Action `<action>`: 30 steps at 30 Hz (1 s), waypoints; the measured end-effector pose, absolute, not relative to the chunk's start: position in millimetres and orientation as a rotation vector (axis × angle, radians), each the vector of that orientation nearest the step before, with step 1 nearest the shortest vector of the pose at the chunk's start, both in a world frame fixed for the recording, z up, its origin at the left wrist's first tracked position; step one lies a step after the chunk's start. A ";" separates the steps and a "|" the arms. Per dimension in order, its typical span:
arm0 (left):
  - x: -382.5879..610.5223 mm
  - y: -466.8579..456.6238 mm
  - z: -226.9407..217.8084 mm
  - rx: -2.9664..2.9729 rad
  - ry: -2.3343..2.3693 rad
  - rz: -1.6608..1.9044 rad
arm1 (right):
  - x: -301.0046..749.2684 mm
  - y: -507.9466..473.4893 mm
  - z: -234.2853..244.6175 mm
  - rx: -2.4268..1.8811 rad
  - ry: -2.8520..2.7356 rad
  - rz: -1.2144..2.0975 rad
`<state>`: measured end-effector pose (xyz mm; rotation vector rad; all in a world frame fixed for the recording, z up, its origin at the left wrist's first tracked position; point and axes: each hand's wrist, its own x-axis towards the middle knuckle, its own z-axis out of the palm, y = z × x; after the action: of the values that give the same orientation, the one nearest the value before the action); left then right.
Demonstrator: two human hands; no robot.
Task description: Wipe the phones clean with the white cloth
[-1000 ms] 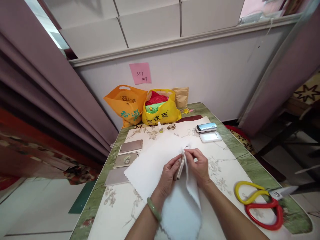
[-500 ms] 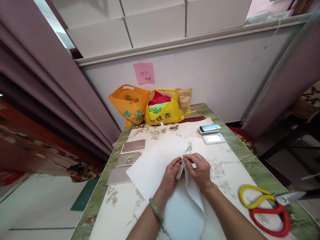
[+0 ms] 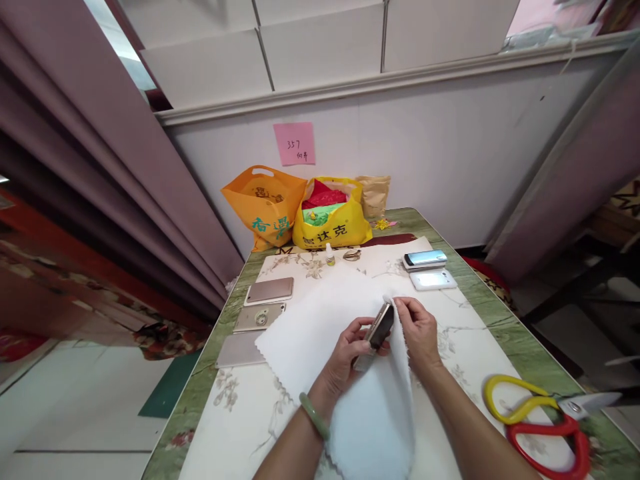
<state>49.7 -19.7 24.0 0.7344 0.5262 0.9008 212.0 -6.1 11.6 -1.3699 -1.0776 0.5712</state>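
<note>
My left hand (image 3: 347, 350), with a green bangle (image 3: 314, 415) on its wrist, grips a mobile phone (image 3: 379, 330) that is tilted up over the cloth. The dark face of the phone shows. My right hand (image 3: 420, 330) pinches a fold of the white cloth (image 3: 401, 353) and holds it against the phone's upper right edge. The rest of this scallop-edged cloth lies spread on the table under both hands. Fingertips of the right hand are partly hidden by the cloth.
Several phones lie left, including a rose-gold one (image 3: 271, 289); two more phones (image 3: 434, 280) lie right. Large scissors (image 3: 543, 413) rest at the right edge. Behind are a small bottle (image 3: 330, 256), glasses (image 3: 352, 255), an orange bag (image 3: 270, 207) and a yellow bag (image 3: 333, 227).
The phone has turned from edge-on to showing its dark face. My right hand has moved right, away from my left hand, with the cloth fold.
</note>
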 end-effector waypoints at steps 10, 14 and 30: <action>51.9 -18.3 20.3 0.598 0.578 0.975 | 207.0 -3.7 -4.2 -1.412 -1.014 0.665; 54.4 -16.1 14.6 0.591 0.679 1.017 | 202.8 -3.5 -7.1 -1.348 -1.031 0.718; 49.9 -8.4 6.7 0.298 0.725 1.166 | 198.4 -11.7 8.7 -0.898 -1.572 1.050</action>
<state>49.9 -8.4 6.7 0.2982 0.7252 1.1657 198.4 -11.7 8.7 -0.8982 -1.5721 1.0497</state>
